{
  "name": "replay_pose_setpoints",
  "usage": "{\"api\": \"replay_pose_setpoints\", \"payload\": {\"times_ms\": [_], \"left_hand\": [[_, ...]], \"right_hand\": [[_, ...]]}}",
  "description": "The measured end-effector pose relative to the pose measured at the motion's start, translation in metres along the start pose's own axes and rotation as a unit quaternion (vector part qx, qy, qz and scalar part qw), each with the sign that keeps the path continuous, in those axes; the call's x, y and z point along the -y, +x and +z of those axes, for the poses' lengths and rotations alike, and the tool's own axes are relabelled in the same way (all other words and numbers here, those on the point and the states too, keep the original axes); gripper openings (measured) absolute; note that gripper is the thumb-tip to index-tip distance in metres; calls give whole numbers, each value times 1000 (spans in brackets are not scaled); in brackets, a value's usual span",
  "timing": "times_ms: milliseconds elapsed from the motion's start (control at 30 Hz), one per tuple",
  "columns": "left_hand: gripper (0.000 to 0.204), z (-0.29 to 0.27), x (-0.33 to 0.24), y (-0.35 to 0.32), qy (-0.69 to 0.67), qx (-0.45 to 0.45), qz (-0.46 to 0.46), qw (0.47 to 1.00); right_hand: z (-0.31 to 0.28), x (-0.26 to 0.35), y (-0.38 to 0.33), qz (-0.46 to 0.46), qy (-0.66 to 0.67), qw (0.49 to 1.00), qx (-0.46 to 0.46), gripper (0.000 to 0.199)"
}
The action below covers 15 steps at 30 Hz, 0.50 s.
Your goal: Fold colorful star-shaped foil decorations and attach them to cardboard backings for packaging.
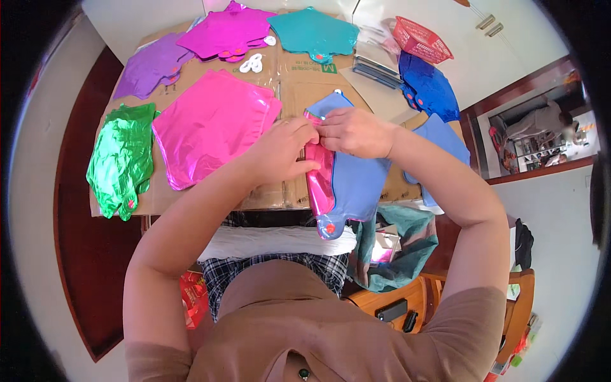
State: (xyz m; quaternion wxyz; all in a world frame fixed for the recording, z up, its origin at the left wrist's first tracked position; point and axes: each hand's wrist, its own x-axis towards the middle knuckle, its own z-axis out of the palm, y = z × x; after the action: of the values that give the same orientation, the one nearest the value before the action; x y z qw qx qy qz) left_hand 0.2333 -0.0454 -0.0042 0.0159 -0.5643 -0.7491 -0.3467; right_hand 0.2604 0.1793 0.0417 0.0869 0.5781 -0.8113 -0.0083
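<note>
In front of me lies a flat foil balloon (359, 181), matte blue with a shiny pink side showing along its left part. Its rounded tail with a red dot points toward me, over the table's near edge. My right hand (356, 132) is closed, its fingertips pinching the balloon near its upper left edge. Fingertip to fingertip with it, my left hand (283, 149) grips the same edge, thumb stretched lower over the pink part. The exact pinch is hidden behind the fingers. Left of my hands rests a stack of pink foil balloons (213, 127).
Around the cardboard-covered table (286, 191) lie green (121, 159), purple (149, 67), magenta (226, 32), teal (315, 33) and dark blue (429, 86) foil balloons. White ribbon pieces (252, 63) and a red basket (421, 39) sit farther back. A teal bag (414, 248) hangs below the table edge.
</note>
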Motion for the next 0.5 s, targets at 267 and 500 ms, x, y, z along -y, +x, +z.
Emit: {"api": "replay_pose_setpoints", "payload": {"times_ms": [267,500], "left_hand": [[69,-3,1,-2,27,14,38,999],[78,-11,-9,2,45,63,23,997]], "right_hand": [[-4,2,-3,28,-10,999,14,10],[-34,22,-21,195,-11,975,108,19]]}}
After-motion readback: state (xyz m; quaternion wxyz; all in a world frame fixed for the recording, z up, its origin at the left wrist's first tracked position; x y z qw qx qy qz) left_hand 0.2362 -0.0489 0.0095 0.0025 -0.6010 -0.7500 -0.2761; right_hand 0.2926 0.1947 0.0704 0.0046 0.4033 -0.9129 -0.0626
